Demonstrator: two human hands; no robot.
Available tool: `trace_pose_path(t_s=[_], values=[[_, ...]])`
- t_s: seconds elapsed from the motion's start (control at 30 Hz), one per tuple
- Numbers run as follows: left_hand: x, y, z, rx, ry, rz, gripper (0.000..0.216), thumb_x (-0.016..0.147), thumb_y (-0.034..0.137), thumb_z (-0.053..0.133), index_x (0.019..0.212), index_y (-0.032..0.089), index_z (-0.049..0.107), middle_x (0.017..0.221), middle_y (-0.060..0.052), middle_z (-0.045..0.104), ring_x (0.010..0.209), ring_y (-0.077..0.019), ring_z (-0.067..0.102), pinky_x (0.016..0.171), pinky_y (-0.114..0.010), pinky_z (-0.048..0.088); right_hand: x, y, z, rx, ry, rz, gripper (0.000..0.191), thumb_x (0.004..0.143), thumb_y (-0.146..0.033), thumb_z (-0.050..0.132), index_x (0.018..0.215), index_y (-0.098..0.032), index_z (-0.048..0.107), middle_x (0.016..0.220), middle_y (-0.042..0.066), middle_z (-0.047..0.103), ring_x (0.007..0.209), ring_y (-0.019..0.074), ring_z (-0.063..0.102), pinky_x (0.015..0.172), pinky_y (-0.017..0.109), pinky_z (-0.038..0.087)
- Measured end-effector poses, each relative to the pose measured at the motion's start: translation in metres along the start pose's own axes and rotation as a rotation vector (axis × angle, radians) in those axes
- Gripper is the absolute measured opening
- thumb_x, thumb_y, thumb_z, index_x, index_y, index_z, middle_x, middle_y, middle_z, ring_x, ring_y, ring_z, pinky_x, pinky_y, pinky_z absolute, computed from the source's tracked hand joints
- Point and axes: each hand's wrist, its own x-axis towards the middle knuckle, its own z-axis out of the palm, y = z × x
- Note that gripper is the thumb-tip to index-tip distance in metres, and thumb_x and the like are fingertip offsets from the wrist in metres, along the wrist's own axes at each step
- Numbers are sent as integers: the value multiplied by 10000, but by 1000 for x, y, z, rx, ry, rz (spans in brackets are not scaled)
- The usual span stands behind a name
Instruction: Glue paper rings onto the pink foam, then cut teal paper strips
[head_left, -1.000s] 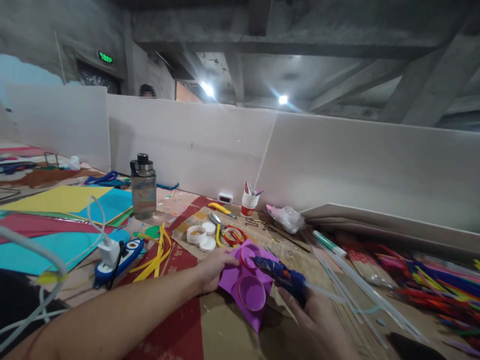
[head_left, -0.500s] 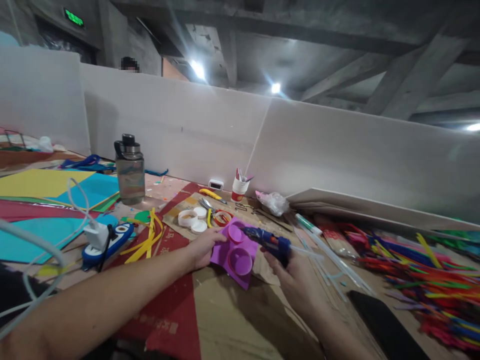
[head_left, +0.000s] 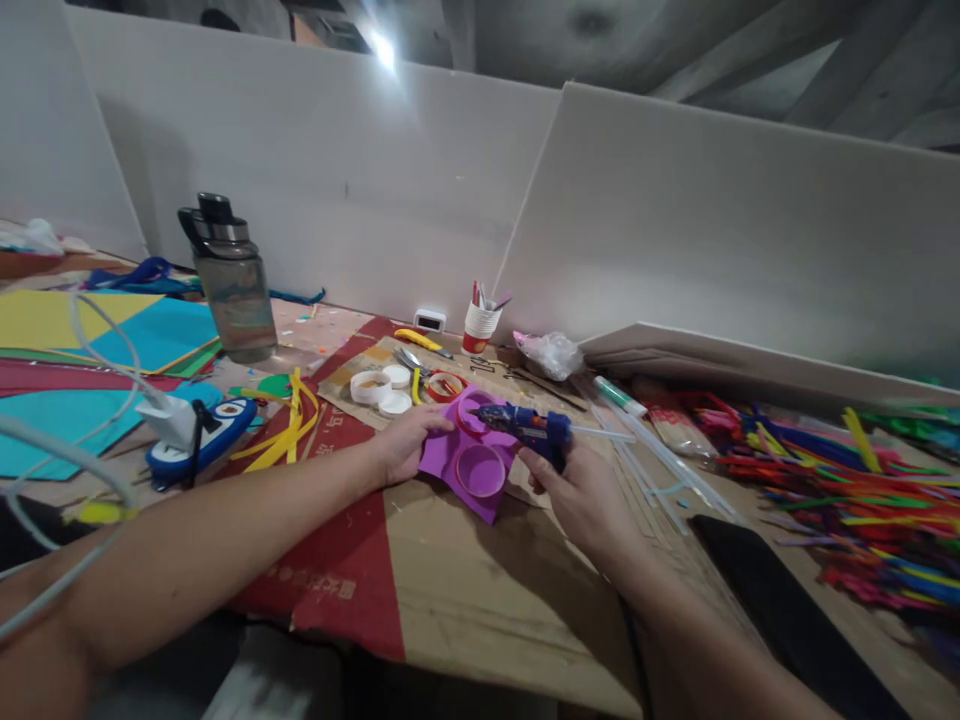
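My left hand (head_left: 412, 440) pinches the left edge of a purple foam sheet (head_left: 484, 508), which is tilted above the cardboard. Two round, shallow purple rings or cups sit on the sheet; the nearer ring (head_left: 480, 470) shows whole, and the farther one is partly behind the tool. In my right hand (head_left: 577, 490) is a dark blue hot glue gun (head_left: 529, 425), its fingers wrapped round the handle. A clear glue stick (head_left: 607, 434) sticks out of the gun's back. The nozzle points left, over the inside of the farther ring; whether it touches cannot be made out.
White round lids (head_left: 394, 402), scissors (head_left: 409, 360) and a yellow utility knife (head_left: 420, 340) lie behind the sheet. A water bottle (head_left: 236, 290) and a power strip (head_left: 202, 440) stand left. On the right are a black phone (head_left: 780, 600) and colourful pipe cleaners (head_left: 885, 520).
The camera view has tipped downward, so the table shows higher up. The glue gun's nozzle has shifted slightly left, farther over the far ring. Both hands keep their holds.
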Motion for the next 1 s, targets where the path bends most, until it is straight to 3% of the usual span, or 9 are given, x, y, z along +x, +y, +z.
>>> trace_pose_path(t_s=[0.2,0.4,0.57,1.0], values=[[-2,0,3,15,-33,21,274,665,37,554,895,91,694,835,-99,706,683,-160,647,668,-254,501,-4,-1,-9,18,8,62,380,846,-493,474,918,-134,575,605,21,582,524,158,516,521,277,391],[-4,-1,5,60,-19,51,245,662,48,584,878,96,688,823,-93,700,673,-152,639,651,-246,489,-3,5,-8,-22,30,14,392,857,-504,466,907,-137,595,637,33,586,549,165,515,541,286,389],[-7,-2,10,93,-37,61,263,620,52,612,869,101,680,792,-86,697,624,-142,623,615,-242,471,-2,7,-7,-60,76,-20,407,868,-487,467,1023,-137,604,729,58,623,623,191,557,573,298,407],[-8,-6,15,74,-114,51,337,635,53,618,960,95,695,802,-90,707,646,-143,632,668,-253,480,-3,-4,-7,-154,102,-74,384,862,-438,466,1032,-136,631,679,62,618,658,214,571,572,297,401]])
